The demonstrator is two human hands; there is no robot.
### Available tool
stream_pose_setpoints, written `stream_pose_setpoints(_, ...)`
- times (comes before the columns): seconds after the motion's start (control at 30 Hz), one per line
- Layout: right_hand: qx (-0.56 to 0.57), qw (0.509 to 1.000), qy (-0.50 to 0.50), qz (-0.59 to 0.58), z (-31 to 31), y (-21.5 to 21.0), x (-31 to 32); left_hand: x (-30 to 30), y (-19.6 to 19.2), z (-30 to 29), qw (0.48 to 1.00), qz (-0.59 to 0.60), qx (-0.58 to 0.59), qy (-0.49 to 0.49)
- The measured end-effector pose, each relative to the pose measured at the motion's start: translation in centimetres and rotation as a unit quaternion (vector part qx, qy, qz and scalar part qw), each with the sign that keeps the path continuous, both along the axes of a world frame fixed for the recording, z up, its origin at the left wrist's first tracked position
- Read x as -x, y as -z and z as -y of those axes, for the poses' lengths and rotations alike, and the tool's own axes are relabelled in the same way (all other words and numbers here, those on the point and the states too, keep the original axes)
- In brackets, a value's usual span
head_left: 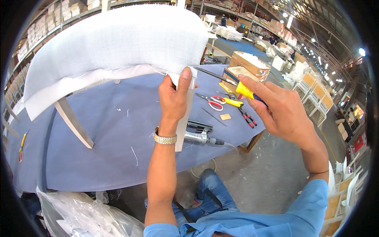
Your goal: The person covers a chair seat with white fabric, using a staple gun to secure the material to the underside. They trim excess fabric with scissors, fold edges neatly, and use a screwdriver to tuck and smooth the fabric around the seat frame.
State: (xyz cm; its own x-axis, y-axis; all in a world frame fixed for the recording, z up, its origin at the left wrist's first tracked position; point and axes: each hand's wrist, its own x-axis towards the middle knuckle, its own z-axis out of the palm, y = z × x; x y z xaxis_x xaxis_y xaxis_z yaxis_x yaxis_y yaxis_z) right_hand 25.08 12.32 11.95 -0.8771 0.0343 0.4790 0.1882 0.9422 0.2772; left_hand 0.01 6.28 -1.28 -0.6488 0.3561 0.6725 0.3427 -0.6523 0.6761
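Observation:
A white upholstered chair seat (118, 43) rests upturned on the table, with pale wooden legs (71, 122) and a loose fabric edge along its lower side. My left hand (174, 94) is closed around the leg at the right-hand corner, thumb pressed on the fabric edge. In my right hand (280, 106) is a screwdriver (245, 90) with a yellow and dark blue handle. Its long shaft points left, and the tip meets the fabric corner close to my left thumb. Whether the tip sits under the fabric, I cannot tell.
On the blue-grey covered table (102, 166) lie red-handled scissors (215, 103), red-and-black pliers (248, 117), a staple gun (199, 136) with a hose, and thread scraps. Cardboard boxes (250, 65) stand at the far right. Plastic wrapping (90, 213) lies at the lower left.

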Motion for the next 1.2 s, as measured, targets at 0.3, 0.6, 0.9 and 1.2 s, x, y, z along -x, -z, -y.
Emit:
stream_pose_setpoints(0.3,-0.029,0.999,-0.004,-0.020,1.6,-0.1,0.1,-0.1,-0.2,0.1,1.000,-0.008,-0.011,0.000)
stream_pose_setpoints(0.6,-0.024,0.999,0.017,-0.014,2.5,-0.7,0.0,-0.1,-0.4,0.6,1.000,-0.009,0.004,-0.007)
stream_pose_setpoints(0.9,-0.009,0.999,0.043,0.020,2.9,-1.3,0.2,0.2,0.0,0.1,1.000,-0.008,0.000,-0.024)
stream_pose_setpoints(1.2,-0.017,0.995,-0.049,0.080,2.2,-5.0,1.3,0.1,0.2,-0.2,1.000,-0.021,0.006,-0.021)
